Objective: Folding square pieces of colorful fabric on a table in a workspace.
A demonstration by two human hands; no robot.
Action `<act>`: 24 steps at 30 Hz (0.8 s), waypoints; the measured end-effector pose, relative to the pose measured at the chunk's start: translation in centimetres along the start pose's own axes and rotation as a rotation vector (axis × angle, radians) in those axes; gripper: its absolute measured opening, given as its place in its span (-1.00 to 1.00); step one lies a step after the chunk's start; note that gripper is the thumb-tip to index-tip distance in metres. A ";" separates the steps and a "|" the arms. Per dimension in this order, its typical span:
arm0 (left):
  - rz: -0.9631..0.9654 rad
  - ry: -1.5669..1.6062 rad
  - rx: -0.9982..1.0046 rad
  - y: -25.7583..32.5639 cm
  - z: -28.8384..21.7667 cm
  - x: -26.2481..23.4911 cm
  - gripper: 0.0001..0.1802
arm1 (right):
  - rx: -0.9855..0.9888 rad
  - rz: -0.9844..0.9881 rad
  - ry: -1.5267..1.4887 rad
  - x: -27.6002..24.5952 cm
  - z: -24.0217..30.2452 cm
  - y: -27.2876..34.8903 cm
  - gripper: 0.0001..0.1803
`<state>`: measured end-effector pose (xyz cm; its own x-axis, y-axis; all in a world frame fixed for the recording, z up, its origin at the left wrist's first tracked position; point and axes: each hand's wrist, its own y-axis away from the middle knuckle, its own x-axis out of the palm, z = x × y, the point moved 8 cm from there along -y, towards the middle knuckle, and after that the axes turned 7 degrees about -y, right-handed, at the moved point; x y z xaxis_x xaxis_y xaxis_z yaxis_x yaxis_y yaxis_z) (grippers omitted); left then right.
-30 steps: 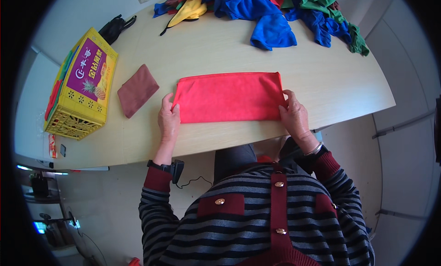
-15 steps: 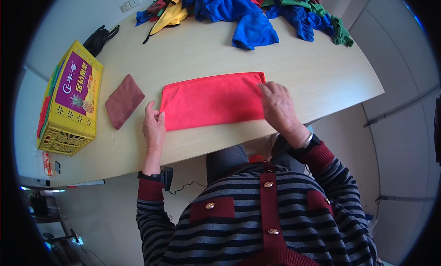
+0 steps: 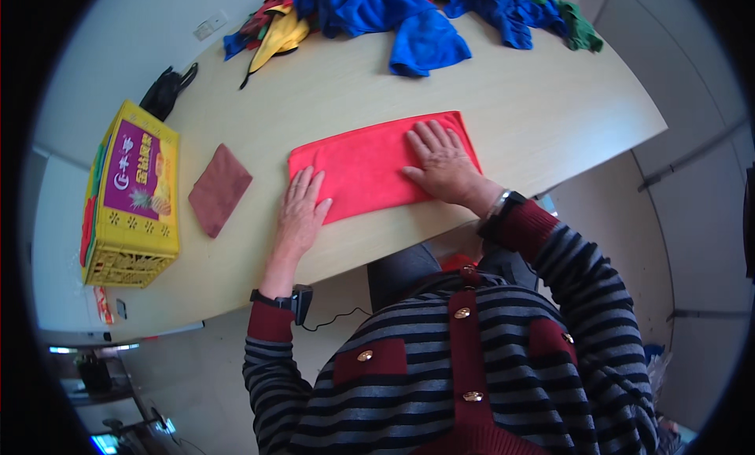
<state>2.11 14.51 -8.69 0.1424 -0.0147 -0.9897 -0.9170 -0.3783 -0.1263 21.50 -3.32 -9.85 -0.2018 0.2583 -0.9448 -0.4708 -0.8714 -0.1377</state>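
A red cloth point(image 3: 366, 168), folded into a long rectangle, lies flat on the table before me. My left hand point(image 3: 303, 207) rests on its left end with the fingers stretched out. Over the right part of the cloth, my right hand point(image 3: 444, 162) is spread flat, palm down. Neither hand grips anything. To the left of the red cloth is a smaller folded brown cloth point(image 3: 220, 191), apart from both hands.
A yellow crate point(image 3: 134, 250) with coloured cloths inside stands at the table's left. Behind it lies a black bag-like item point(image 3: 163, 92). Rumpled blue cloths point(image 3: 425, 42), a yellow cloth point(image 3: 281, 38) and green cloth point(image 3: 580, 29) are heaped along the far edge.
Both hands have moved from the cloth's side edges onto its top and flattened out. The view has tilted slightly, shifting the whole scene.
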 end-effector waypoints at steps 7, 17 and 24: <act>0.073 -0.068 -0.004 0.6 -0.4 -0.2 -0.34 | 0.052 -0.088 0.045 -0.8 -2.5 0.7 -0.18; -0.076 -0.083 0.128 -3.7 -2.2 -0.2 -0.31 | 0.104 -0.125 0.087 -1.0 -2.9 1.4 -0.18; 0.078 -0.123 -0.083 -4.7 1.2 2.0 -0.23 | 0.146 -0.129 0.030 -1.8 -4.4 1.9 -0.17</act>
<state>6.30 17.35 -10.13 0.0205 0.0641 -0.9977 -0.8889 -0.4556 -0.0475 24.78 -7.30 -9.74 -0.1076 0.3494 -0.9308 -0.6108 -0.7619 -0.2154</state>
